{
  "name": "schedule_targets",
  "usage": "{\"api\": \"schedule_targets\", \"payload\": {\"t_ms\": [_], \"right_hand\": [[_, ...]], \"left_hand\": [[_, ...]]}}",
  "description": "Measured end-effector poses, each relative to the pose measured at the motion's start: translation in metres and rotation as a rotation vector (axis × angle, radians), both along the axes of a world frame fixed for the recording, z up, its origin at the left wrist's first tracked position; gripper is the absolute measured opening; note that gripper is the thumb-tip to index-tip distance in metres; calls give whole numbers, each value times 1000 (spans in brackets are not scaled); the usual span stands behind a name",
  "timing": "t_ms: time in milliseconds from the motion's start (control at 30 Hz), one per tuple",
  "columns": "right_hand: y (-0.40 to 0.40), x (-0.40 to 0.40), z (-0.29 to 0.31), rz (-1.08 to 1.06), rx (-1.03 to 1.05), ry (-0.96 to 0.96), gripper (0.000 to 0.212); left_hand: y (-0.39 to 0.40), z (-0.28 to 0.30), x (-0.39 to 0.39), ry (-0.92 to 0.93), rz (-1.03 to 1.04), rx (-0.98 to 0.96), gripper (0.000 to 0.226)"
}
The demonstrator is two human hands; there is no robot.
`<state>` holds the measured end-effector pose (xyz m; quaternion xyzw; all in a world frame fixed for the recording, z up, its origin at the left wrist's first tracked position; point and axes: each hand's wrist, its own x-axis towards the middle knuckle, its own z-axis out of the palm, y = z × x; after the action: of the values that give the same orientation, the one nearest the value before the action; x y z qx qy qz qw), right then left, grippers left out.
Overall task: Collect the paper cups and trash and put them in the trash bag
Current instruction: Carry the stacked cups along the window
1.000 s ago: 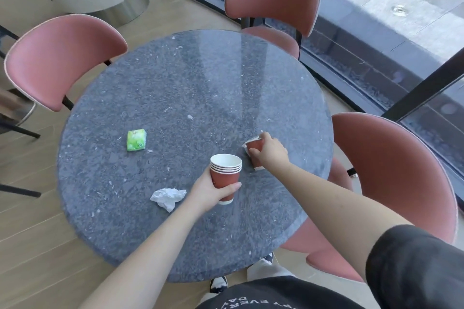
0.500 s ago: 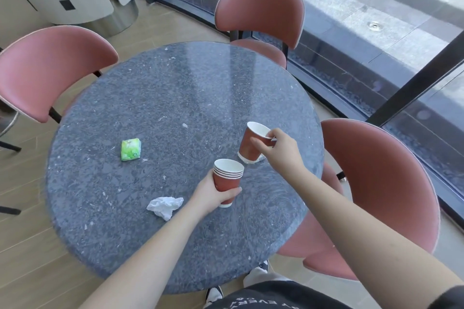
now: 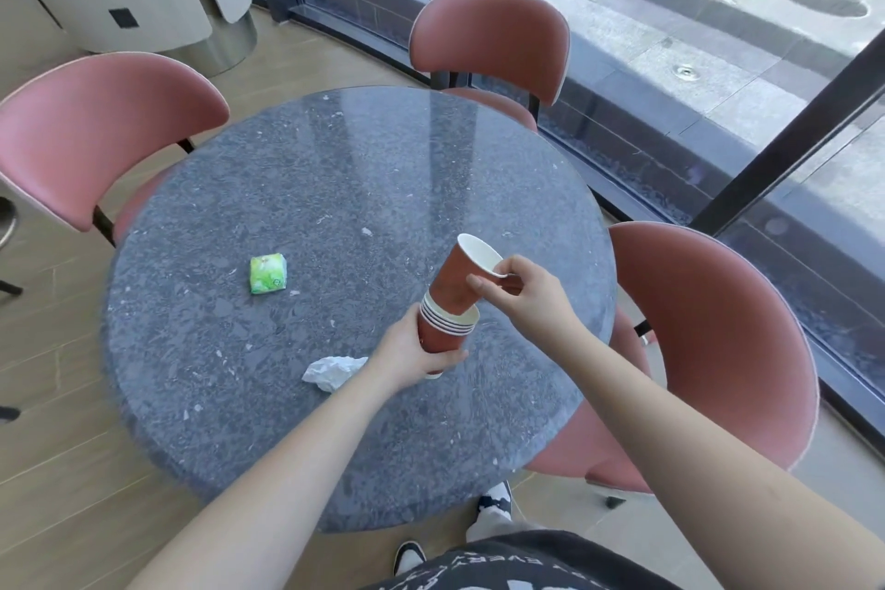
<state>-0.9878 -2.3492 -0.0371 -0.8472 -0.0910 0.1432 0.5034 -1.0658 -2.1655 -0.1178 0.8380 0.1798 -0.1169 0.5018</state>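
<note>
Paper cup (image 3: 462, 271) tilted, base entering cup stack (image 3: 444, 326) above counter (image 3: 335, 187), near-right. Right hand (image 3: 524, 297) grip pinches cup rim; left hand (image 3: 412, 352) grip wraps stack. Crumpled tissue (image 3: 333, 371) left of stack; green packet (image 3: 268, 273) farther left.

Readable text, one item: white block lettering on the person's dark shirt (image 3: 517, 565), bottom centre of the frame, seen upside down. The word "EVERY" can be made out; the letters beside it are cut off or too distorted to read. The green packet (image 3: 268, 273), left of centre on the table, carries a print too small to read.
</note>
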Motion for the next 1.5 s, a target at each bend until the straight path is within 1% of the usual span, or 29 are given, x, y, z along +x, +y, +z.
{"api": "schedule_targets", "payload": {"t_ms": [100,167,267,400,467,500,567,633,667,767,867,933,1033,1167,1267,1333,1400,1500], "right_hand": [[8,-14,2,33,-42,-11,36],[13,-22,4,84,-115,-27,37],[19,-36,7,166,-172,-36,32],[27,-55,14,193,-109,-80,32],[33,-64,20,196,-63,-98,39],[36,-68,22,219,-62,-103,43],[42,-78,23,289,-95,-104,47],[45,-88,21,322,-119,-106,47],[45,-94,19,314,-117,-112,46],[43,-108,18,226,-81,-114,44],[35,-119,20,142,-59,-110,41],[27,-126,23,98,-52,-103,41],[11,-133,28,39,-52,-80,42],[-13,-140,28,-19,-47,-42,42],[-34,-142,26,-129,97,58,46],[-51,-143,23,-257,173,86,50],[-71,-144,19,-365,183,85,53],[-103,-154,12,-445,155,60,57]], "left_hand": [[6,8,-10,-29,14,-24,80],[11,11,-17,-37,20,-29,83],[19,12,-26,-54,12,-3,76],[24,15,-38,-79,-10,30,73],[23,17,-43,-99,-28,54,77],[22,19,-46,-106,-41,58,77],[19,26,-53,-114,-76,51,69],[15,33,-59,-125,-95,38,63],[13,37,-61,-129,-101,36,63],[8,44,-66,-133,-139,29,76],[-2,49,-70,-157,-194,51,76],[-11,52,-71,-166,-224,55,71],[-27,55,-67,-196,-289,128,62],[-50,54,-65,-194,-359,122,60],[-63,48,-66,-168,-377,38,69],[-71,46,-66,-155,-352,-64,68],[-81,46,-65,-150,-349,-128,63],[-106,50,-58,-168,-376,-178,60]]}}
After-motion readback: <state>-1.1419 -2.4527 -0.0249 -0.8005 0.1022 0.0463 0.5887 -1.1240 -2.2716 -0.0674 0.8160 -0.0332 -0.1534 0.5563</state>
